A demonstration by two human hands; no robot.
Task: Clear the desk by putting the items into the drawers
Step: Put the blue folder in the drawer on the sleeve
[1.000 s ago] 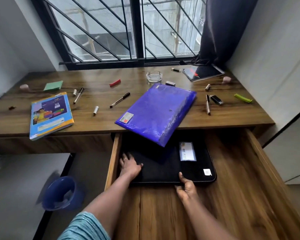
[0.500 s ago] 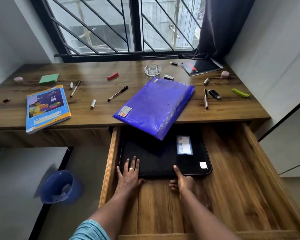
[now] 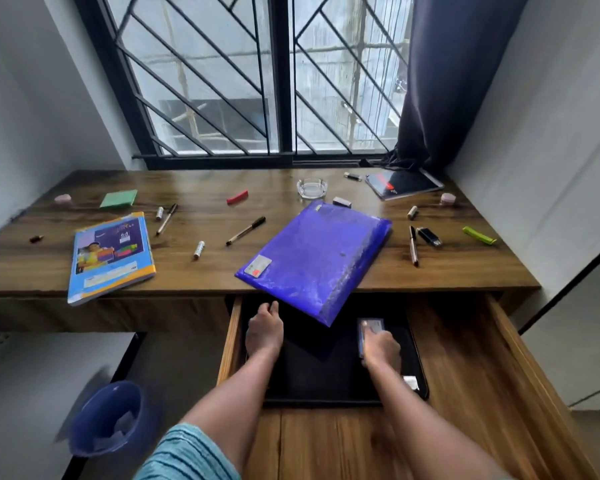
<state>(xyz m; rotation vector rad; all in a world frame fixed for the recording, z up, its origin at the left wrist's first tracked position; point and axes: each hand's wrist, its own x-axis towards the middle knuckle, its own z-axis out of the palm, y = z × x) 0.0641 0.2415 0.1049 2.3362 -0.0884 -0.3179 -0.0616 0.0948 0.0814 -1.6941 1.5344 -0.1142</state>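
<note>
Left hand (image 3: 264, 336): flat, fingers straight, pressing the sleeve (image 3: 326, 368) near its 10 o'clock corner; it grips nothing.
Right hand (image 3: 381, 348): blurred over the sleeve's label, toward 2 o'clock; I cannot tell whether it pinches or only rests.
Sleeve: lies in the open drawer (image 3: 471, 358), against its left wall.
Risk: the folder (image 3: 319, 258) overhangs the desk (image 3: 205, 275) edge at the sleeve's 12 o'clock; a hand lifting under it could tip it into the drawer.
Counts: one book (image 3: 110, 256), three pens (image 3: 246, 231), one ashtray (image 3: 311, 188), one folder, one notebook (image 3: 404, 183).
</note>
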